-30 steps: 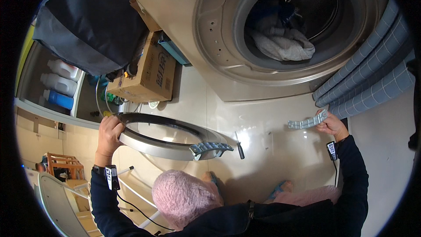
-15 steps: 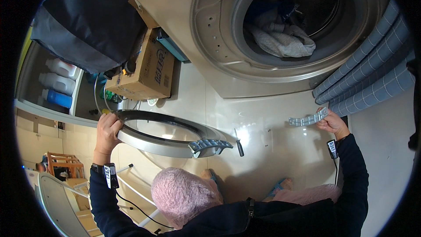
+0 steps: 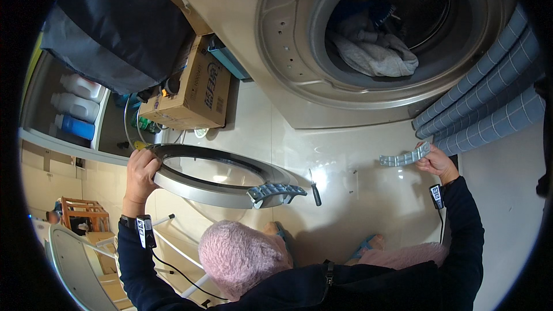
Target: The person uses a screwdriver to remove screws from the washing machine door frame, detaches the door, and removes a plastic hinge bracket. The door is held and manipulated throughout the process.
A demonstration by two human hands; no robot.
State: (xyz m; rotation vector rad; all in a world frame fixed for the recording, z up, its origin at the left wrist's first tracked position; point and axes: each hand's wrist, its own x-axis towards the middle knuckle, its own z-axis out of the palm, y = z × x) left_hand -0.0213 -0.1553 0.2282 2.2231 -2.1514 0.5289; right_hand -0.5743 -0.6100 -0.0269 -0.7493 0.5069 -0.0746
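My left hand [image 3: 142,174] is closed round the left rim of a detached washing machine door [image 3: 190,190], a silver ring with a dark inner edge. The door is tilted above the floor, and a curved grey hinge [image 3: 276,190] sits at its right end. Out to the right, my right hand [image 3: 438,164] pinches one end of a curved grey metal bracket [image 3: 400,158], held well apart from the door. Beyond both hands stands the front-loading washing machine [image 3: 288,95], its round opening uncovered and grey cloth [image 3: 377,57] inside the drum.
A screwdriver [image 3: 314,187] with a dark handle lies right of the door, and small screws [image 3: 355,171] are scattered nearby. Cardboard box [image 3: 193,95] and shelf bottles [image 3: 76,107] stand at left. Checked blue fabric [image 3: 487,112] hangs at right. My slippered feet [image 3: 368,245] are below.
The view has shifted slightly, so the washing machine appears a little lower and farther right. Both hands keep their holds, with the door and bracket almost unmoved.
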